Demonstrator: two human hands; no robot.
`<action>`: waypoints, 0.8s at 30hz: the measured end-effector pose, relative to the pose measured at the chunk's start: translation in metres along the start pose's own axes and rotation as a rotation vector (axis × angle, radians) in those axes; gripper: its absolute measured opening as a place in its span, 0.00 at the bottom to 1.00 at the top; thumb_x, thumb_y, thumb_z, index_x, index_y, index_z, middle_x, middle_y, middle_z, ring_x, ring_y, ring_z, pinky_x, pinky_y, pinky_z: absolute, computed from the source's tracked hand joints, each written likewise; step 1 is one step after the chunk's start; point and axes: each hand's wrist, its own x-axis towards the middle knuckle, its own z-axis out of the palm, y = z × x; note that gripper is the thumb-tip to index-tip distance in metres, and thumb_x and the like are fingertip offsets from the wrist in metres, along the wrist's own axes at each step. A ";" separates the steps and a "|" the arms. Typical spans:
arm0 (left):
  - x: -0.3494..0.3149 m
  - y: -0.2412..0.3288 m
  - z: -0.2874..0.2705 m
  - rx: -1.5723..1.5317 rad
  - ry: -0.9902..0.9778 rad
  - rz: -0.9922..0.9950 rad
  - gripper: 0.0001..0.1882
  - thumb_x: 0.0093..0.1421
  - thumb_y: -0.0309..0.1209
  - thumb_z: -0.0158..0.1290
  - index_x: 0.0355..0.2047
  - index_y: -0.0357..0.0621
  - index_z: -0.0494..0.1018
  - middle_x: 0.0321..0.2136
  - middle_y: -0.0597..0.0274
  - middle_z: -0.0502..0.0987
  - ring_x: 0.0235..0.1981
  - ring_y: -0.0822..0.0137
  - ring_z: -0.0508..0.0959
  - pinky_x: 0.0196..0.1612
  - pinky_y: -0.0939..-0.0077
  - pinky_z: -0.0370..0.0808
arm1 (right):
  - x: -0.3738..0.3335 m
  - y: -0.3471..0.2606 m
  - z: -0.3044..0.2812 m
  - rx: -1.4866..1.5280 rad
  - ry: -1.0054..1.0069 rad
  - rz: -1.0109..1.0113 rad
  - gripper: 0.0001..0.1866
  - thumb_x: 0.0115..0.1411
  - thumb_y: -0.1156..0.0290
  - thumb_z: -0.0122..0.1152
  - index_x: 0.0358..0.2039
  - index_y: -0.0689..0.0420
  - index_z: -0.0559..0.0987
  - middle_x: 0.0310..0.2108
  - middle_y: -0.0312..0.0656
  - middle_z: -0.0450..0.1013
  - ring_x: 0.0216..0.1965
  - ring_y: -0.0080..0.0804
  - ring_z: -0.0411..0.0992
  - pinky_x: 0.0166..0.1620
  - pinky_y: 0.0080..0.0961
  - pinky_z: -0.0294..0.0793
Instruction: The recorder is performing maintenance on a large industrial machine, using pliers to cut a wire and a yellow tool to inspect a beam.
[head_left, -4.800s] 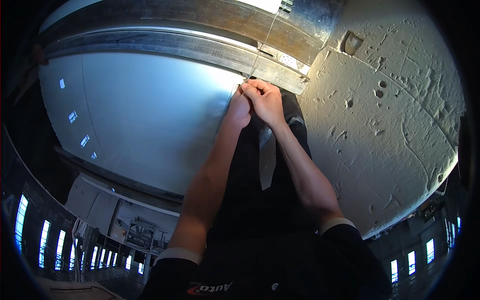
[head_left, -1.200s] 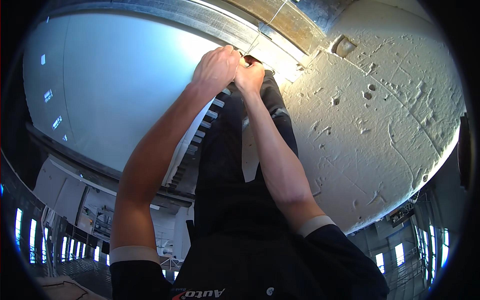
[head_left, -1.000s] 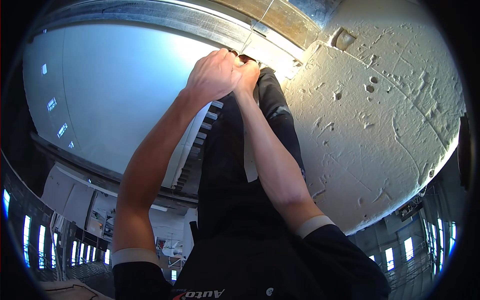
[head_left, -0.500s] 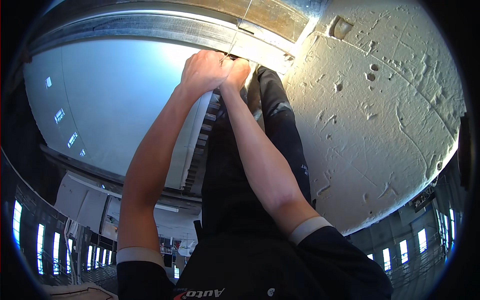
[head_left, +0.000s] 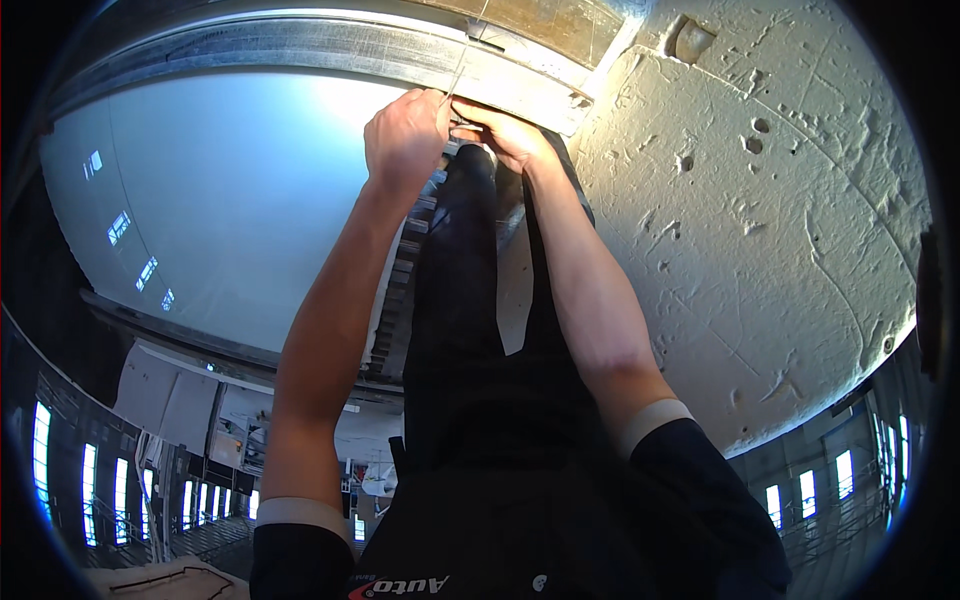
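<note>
My left hand [head_left: 402,138] is closed in a fist at the right edge of a pale, glossy sheet [head_left: 230,200]. A thin wire [head_left: 463,65] runs from the top of the view down into this fist. Close beside it on the right is my right hand [head_left: 515,140], its fingers reaching toward the left fist and parted from one another. Something small and thin shows between those fingers, too small to name. Both hands are just below a long metal-edged beam [head_left: 300,50].
A large rough, pitted whitish slab [head_left: 740,230] fills the right side. Under the sheet's right edge runs a row of ridged slats [head_left: 398,280]. My dark-clothed legs [head_left: 455,300] stand between sheet and slab. Tall bright windows [head_left: 808,497] line the hall.
The right hand has drawn apart from the left, moving right, and its fingers have opened from a fist. My left hand stays closed on the wire, barely shifted. My view has moved slightly.
</note>
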 end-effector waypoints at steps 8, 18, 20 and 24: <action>-0.010 -0.007 0.010 -0.110 0.241 0.092 0.05 0.59 0.32 0.57 0.31 0.45 0.78 0.28 0.57 0.79 0.29 0.51 0.79 0.33 0.61 0.76 | -0.002 -0.001 -0.001 -0.320 0.056 -0.012 0.18 0.68 0.62 0.58 0.54 0.56 0.76 0.48 0.38 0.76 0.46 0.29 0.76 0.46 0.25 0.77; -0.007 -0.005 0.024 -0.050 0.304 0.106 0.04 0.58 0.30 0.57 0.31 0.44 0.78 0.27 0.58 0.77 0.29 0.52 0.79 0.32 0.62 0.76 | 0.035 0.013 -0.024 0.030 -0.178 0.198 0.21 0.72 0.55 0.45 0.55 0.55 0.74 0.46 0.42 0.77 0.42 0.33 0.77 0.46 0.31 0.77; -0.006 -0.005 0.024 -0.044 0.295 0.105 0.03 0.58 0.30 0.57 0.29 0.45 0.77 0.26 0.59 0.77 0.29 0.53 0.79 0.32 0.62 0.76 | 0.045 0.010 -0.028 0.028 -0.202 0.223 0.20 0.72 0.55 0.46 0.54 0.55 0.74 0.44 0.42 0.78 0.41 0.33 0.78 0.45 0.29 0.77; -0.004 -0.006 0.021 -0.030 0.278 0.094 0.03 0.57 0.30 0.56 0.27 0.46 0.76 0.25 0.61 0.76 0.29 0.55 0.78 0.32 0.62 0.76 | 0.051 0.004 -0.044 0.251 -0.496 0.208 0.22 0.71 0.54 0.46 0.54 0.57 0.72 0.50 0.46 0.75 0.46 0.38 0.77 0.44 0.39 0.80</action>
